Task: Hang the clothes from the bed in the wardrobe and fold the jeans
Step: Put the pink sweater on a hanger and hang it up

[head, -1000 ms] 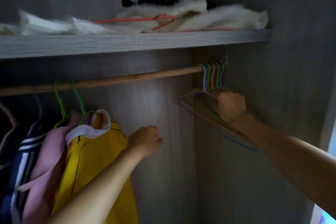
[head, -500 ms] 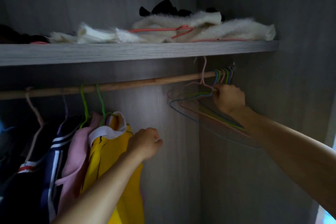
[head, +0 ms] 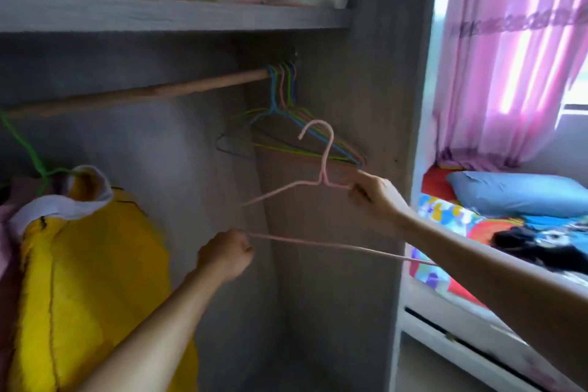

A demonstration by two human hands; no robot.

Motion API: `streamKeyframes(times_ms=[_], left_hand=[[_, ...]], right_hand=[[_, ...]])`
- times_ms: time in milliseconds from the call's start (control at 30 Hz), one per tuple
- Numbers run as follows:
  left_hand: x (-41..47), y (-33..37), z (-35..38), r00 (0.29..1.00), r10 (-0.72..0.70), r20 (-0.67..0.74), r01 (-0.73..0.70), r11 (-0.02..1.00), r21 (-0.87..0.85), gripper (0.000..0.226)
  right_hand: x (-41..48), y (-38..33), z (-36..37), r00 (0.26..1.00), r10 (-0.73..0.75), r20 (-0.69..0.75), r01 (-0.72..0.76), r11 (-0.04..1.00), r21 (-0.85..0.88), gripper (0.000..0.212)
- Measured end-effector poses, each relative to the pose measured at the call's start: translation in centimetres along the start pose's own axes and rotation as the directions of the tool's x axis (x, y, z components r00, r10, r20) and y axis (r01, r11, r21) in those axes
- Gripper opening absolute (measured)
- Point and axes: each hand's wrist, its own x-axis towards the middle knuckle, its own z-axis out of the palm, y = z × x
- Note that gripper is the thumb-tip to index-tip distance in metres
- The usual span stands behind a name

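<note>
A pink wire hanger [head: 321, 181] is off the wooden rail [head: 140, 94] and hangs in the air in front of the wardrobe's right wall. My right hand [head: 375, 200] pinches it at the shoulder, just right of the neck. Lower down, my left hand [head: 227, 253] is a fist at the left end of the hanger's bottom bar; whether it grips the bar is unclear. Several empty coloured hangers [head: 286, 134] stay bunched at the rail's right end. A yellow garment [head: 92, 264] hangs at the left. Dark clothes [head: 541, 247] lie on the bed [head: 445, 219] at the right.
A shelf [head: 171, 17] above the rail carries white fluffy fabric and a red hanger. The wardrobe's side panel [head: 410, 169] stands between me and the bed. A blue pillow [head: 515, 194] lies under a pink curtain [head: 509, 51]. A green hanger [head: 28, 149] holds the hung clothes.
My right hand lifted the pink hanger off the rail and drew it down and out. My left hand rose to its bottom bar. My view swung right, revealing the bed.
</note>
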Motion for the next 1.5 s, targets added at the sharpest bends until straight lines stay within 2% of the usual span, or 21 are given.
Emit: streamKeyframes(times_ms=[167, 300, 433, 567, 700, 800, 900, 1000, 1100, 1200, 1300, 1400, 1500], left_hand=[[-1.3, 8.9, 6.0, 0.984, 0.100, 0.147, -0.100, 0.995, -0.007, 0.020], [-3.6, 19.3, 11.5, 0.946, 0.208, 0.247, -0.222, 0.975, 0.028, 0.018], [-7.0, 31.1, 16.7, 0.872, 0.332, 0.359, -0.361, 0.932, 0.017, 0.018], [-10.1, 42.8, 21.2, 0.769, 0.456, 0.449, -0.493, 0.869, -0.038, 0.018], [-12.9, 53.1, 23.6, 0.680, 0.554, 0.480, -0.598, 0.798, -0.075, 0.021], [-13.7, 59.5, 25.3, 0.624, 0.625, 0.470, -0.661, 0.743, -0.109, 0.022], [-13.8, 65.1, 27.3, 0.576, 0.675, 0.462, -0.715, 0.690, -0.116, 0.021], [-12.8, 70.6, 29.9, 0.512, 0.713, 0.479, -0.756, 0.639, -0.143, 0.023], [-10.9, 76.4, 32.6, 0.471, 0.733, 0.490, -0.769, 0.614, -0.179, 0.022], [-7.9, 82.1, 35.2, 0.428, 0.740, 0.520, -0.773, 0.598, -0.214, 0.020], [-4.2, 88.4, 37.0, 0.371, 0.745, 0.555, -0.804, 0.556, -0.209, 0.023], [-1.1, 94.5, 37.8, 0.364, 0.759, 0.541, -0.829, 0.529, -0.184, 0.022], [0.7, 99.8, 38.6, 0.348, 0.772, 0.531, -0.852, 0.497, -0.164, 0.023]], right_hand=[[-8.4, 8.2, -6.6, 0.987, 0.154, 0.050, -0.149, 0.985, -0.087, 0.013], [-16.1, 16.0, -13.3, 0.963, 0.266, 0.033, -0.257, 0.951, -0.174, 0.013], [-23.9, 25.1, -20.4, 0.873, 0.488, -0.024, -0.480, 0.847, -0.228, 0.025], [-31.5, 31.3, -27.6, 0.773, 0.631, -0.061, -0.632, 0.757, -0.167, 0.010], [-38.4, 36.4, -34.0, 0.664, 0.736, -0.132, -0.747, 0.647, -0.154, 0.012], [-42.1, 39.0, -38.0, 0.588, 0.774, -0.233, -0.808, 0.576, -0.125, 0.010], [-44.8, 42.1, -40.7, 0.493, 0.812, -0.313, -0.867, 0.487, -0.101, 0.028], [-46.3, 45.7, -42.9, 0.390, 0.852, -0.349, -0.919, 0.385, -0.087, 0.012], [-46.4, 50.3, -45.4, 0.304, 0.876, -0.375, -0.952, 0.294, -0.088, 0.034], [-45.8, 55.3, -48.0, 0.255, 0.860, -0.442, -0.967, 0.226, -0.117, 0.052], [-44.4, 60.3, -50.7, 0.192, 0.850, -0.490, -0.979, 0.132, -0.155, 0.058], [-43.1, 65.1, -52.7, 0.144, 0.851, -0.505, -0.984, 0.067, -0.168, 0.052], [-43.1, 68.9, -54.2, 0.125, 0.844, -0.522, -0.988, 0.060, -0.141, 0.043]])
